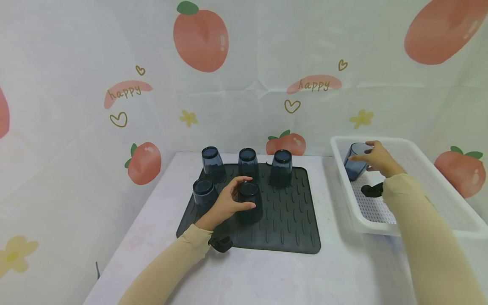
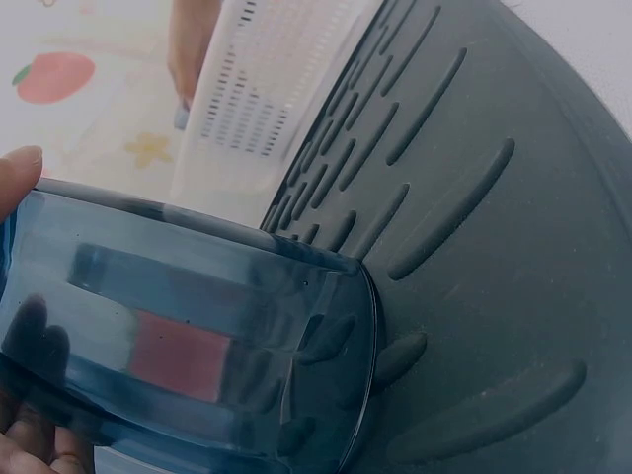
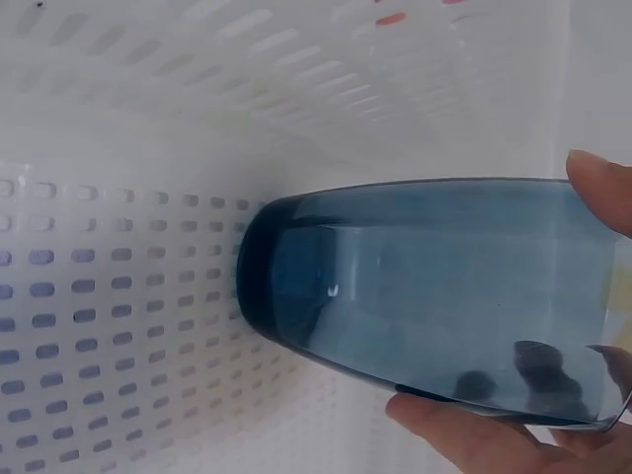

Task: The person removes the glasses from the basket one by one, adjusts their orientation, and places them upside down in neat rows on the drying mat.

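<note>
On the black drying mat [image 1: 293, 220], my left hand [image 1: 225, 205] grips an upside-down blue drinking glass [image 1: 250, 209] in the front row. The left wrist view shows this glass [image 2: 197, 316] from the side, its rim against the ribbed mat. My right hand [image 1: 382, 160] reaches into the white plastic basket [image 1: 341, 186] and holds another blue glass [image 1: 354, 165] near its top, thumb on one side and fingers on the other. That glass [image 3: 434, 296] is mouth up, its base close to the perforated floor; whether it touches cannot be told.
Several more upside-down glasses stand on the mat: one [image 1: 204, 195] left of my left hand, others [image 1: 282, 169] along the back row. The basket is right of the mat on the white table [image 1: 289, 275]. A printed cloth [image 1: 244, 84] hangs behind.
</note>
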### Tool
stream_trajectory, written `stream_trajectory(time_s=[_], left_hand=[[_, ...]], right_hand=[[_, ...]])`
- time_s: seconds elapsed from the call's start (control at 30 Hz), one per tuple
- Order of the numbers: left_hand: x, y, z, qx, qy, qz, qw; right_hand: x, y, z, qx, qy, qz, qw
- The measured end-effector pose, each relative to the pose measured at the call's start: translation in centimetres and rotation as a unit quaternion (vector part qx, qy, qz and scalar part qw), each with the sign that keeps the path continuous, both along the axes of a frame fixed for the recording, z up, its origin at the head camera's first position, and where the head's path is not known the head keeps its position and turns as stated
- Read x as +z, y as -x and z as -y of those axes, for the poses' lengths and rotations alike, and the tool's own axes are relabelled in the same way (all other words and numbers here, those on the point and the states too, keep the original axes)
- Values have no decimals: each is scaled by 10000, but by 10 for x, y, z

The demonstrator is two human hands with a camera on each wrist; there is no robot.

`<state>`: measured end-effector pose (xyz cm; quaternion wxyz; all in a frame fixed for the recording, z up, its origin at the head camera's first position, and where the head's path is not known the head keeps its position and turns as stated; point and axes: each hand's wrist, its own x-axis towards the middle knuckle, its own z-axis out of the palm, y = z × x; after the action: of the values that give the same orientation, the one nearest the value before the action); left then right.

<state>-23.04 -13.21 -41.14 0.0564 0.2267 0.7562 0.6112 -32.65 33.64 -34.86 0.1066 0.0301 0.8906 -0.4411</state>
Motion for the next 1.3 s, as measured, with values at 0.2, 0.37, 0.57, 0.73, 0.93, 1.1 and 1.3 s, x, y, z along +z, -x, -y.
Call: stream_trajectory(time_s=[0.2, 0.37, 0.57, 0.73, 0.93, 1.1, 1.3], left_hand=[[-1, 0, 0, 6, -44, 52, 10000], [-2, 0, 0, 26, -35, 80, 10000], [6, -5, -1, 23, -10, 64, 10000], [-2, 0, 0, 18, -30, 34, 10000], [0, 0, 0, -4, -22, -11, 10000], [0, -1, -1, 9, -8, 9, 10000], [-1, 0, -1, 7, -37, 27, 10000]], right_hand=[[5, -4, -1, 177, -198, 98, 9996], [11, -10, -2, 341, -338, 166, 9987], [14, -14, -5, 495, -463, 165, 9976], [12, -14, -10, 522, -588, 200, 9967], [11, -17, -13, 482, -660, 228, 9964], [17, -23, -9, 453, -763, 294, 9956], [31, -35, -1, 380, -897, 275, 9949]])
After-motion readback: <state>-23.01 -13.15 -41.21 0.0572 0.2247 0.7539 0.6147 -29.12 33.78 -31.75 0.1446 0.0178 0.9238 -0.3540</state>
